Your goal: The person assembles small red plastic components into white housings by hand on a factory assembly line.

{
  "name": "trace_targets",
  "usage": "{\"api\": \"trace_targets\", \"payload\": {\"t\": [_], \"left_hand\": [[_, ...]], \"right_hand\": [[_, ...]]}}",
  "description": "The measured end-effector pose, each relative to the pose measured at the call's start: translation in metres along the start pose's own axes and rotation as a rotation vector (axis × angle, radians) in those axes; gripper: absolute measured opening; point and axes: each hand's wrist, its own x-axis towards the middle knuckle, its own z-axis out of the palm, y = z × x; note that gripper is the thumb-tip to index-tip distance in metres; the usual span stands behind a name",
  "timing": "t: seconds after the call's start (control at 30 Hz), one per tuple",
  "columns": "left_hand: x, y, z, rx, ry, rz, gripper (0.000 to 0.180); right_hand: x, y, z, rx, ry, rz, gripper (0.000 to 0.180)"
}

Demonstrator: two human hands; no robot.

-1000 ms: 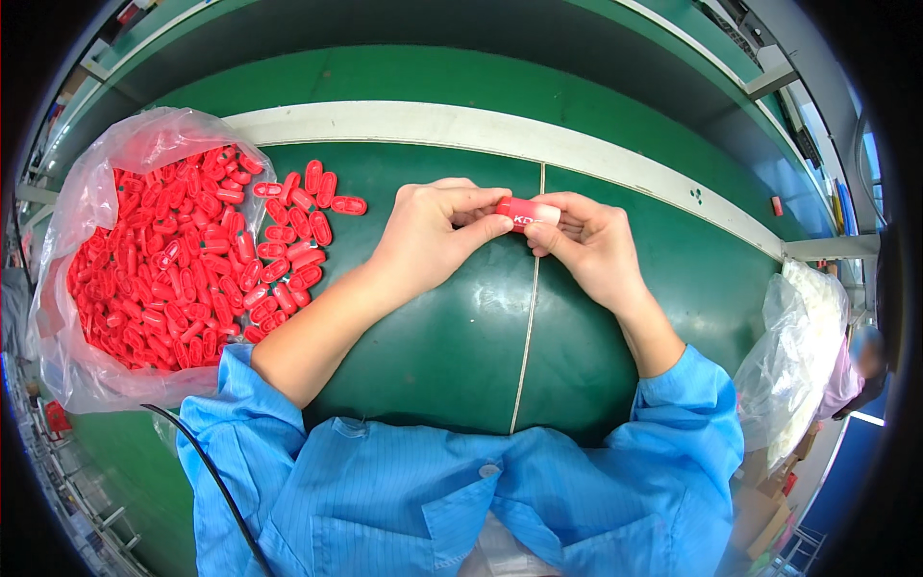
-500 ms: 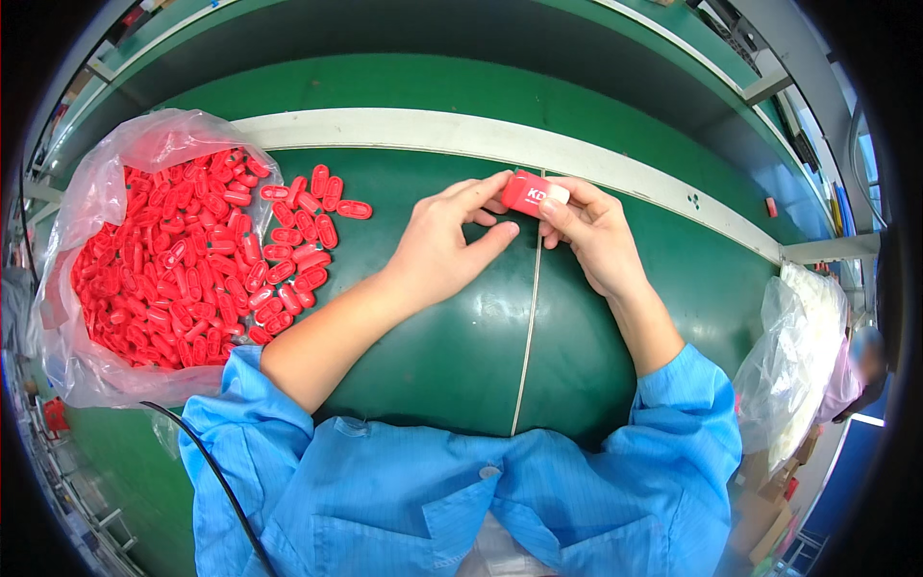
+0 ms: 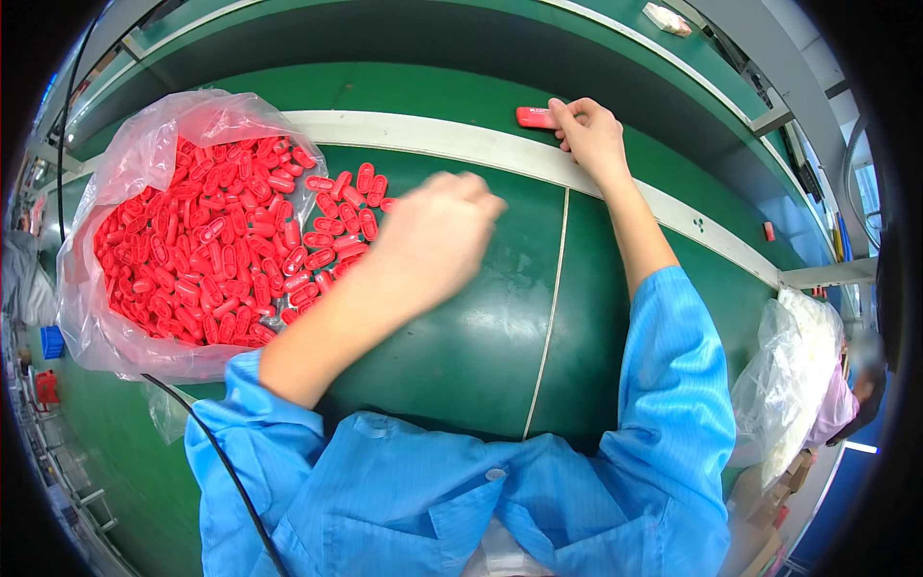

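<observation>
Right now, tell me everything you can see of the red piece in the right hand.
The red piece is small and oblong, smooth and plastic-looking, with faint pale print near the fingers. Its long side runs roughly crosswise, the free end pointing left. The thumb and fingers of the right hand grip its right end and hide it. It is just beyond the white strip, over the green surface; whether it touches that surface, I cannot tell.

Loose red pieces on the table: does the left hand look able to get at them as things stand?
Probably yes: the left hand, though blurred, is close beside the pieces, with nothing visible in the way. Whether it holds anything, I cannot tell.
</observation>
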Motion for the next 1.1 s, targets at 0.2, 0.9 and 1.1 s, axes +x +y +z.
{"api": "trace_targets", "payload": {"t": [0.2,0.9,1.1], "left_hand": [[-0.025,-0.049,-0.02,0.27,0.046,-0.033,0.021],[0.011,0.017,0.064,-1.491,0.079,-0.283,0.022],[0.014,0.012,0.061,-1.624,0.084,-0.479,0.026]], "right_hand": [[-0.058,0.013,-0.026,0.038,-0.099,-0.237,0.02],[-0.135,0.013,-0.016,1.093,-0.533,0.18,0.011],[-0.106,0.029,-0.031,0.776,-0.349,0.065,0.018]]}}
